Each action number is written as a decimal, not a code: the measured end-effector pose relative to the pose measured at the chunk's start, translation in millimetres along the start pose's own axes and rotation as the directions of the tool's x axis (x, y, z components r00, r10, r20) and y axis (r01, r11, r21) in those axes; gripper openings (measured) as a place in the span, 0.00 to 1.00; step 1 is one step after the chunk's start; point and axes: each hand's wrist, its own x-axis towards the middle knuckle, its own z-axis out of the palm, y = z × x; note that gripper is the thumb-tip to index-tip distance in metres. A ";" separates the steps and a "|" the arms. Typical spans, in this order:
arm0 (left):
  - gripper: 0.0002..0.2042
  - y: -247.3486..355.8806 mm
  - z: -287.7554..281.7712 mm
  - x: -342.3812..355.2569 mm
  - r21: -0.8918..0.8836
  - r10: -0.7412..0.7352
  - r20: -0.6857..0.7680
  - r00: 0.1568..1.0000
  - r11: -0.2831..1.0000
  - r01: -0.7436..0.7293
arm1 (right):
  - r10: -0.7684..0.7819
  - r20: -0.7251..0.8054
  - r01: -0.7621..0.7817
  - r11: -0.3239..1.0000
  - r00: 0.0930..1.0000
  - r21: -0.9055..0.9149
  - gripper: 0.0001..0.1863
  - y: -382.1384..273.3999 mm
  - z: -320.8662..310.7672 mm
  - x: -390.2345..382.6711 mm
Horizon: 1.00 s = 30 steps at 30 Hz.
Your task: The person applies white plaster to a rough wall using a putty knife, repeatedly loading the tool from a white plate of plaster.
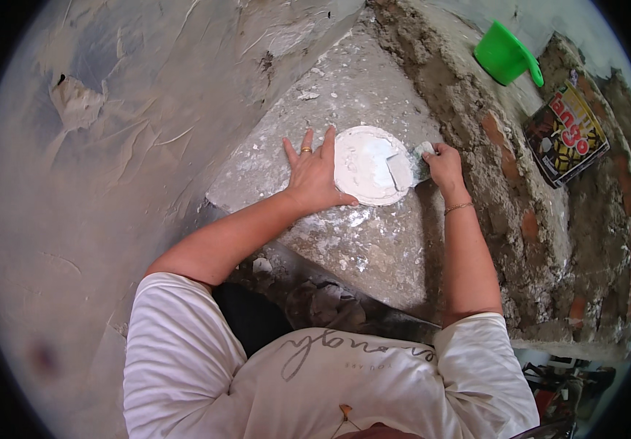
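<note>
A round white plate or disc (361,162), coated with pale paste, lies on a rough, speckled concrete step (308,117). My left hand (309,170) spreads around its left side, fingers apart, the thumb at the lower rim. Pinched in my right hand (443,169) is a small, pale greenish, flat piece like a scraper (420,157), at the plate's right edge. A flat rectangular slab of white material (400,170) sits on the plate beside it; whether it joins the piece I hold is unclear.
A green dipper (500,53) and a printed, dark square container (564,135) stand on the rough brick-and-mortar steps (524,227) to the right. A smeared plaster wall (96,205) runs along the left. A dark gap (315,300) lies below the concrete surface, near my body.
</note>
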 end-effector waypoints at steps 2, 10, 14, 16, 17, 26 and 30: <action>0.68 1.1 -0.8 1.1 -0.006 -0.008 0.034 0.999 1.000 0.008 | 0.010 0.094 -0.004 0.998 0.996 -0.068 0.18 15.0 2.5 1.3; 0.66 1.8 -4.3 0.1 0.003 -0.025 0.027 0.999 1.000 0.025 | 0.063 -0.069 -0.076 0.976 0.996 -0.202 0.20 -71.1 40.5 -53.8; 0.66 2.6 -6.1 -0.2 0.006 -0.032 0.059 0.998 0.999 0.032 | -0.001 -0.117 -0.028 0.969 0.993 -0.246 0.17 -66.6 14.7 -16.7; 0.67 3.7 -6.5 1.0 0.003 -0.033 0.064 0.997 0.999 0.033 | 0.015 -0.125 -0.050 0.959 0.992 -0.279 0.15 -60.1 11.3 -7.2; 0.67 4.1 -6.5 1.5 0.002 -0.037 0.068 0.997 0.999 0.037 | 0.017 -0.128 -0.053 0.958 0.992 -0.281 0.15 -54.5 15.7 -6.3; 0.68 1.9 -5.4 2.0 -0.012 -0.027 0.052 0.998 1.000 0.028 | -0.096 -0.040 0.084 0.966 0.995 -0.246 0.18 -66.2 27.2 28.0; 0.69 1.7 -6.5 2.0 -0.021 -0.032 0.064 0.997 0.999 0.034 | -0.120 -0.074 0.091 0.945 0.990 -0.313 0.18 -68.9 35.7 43.2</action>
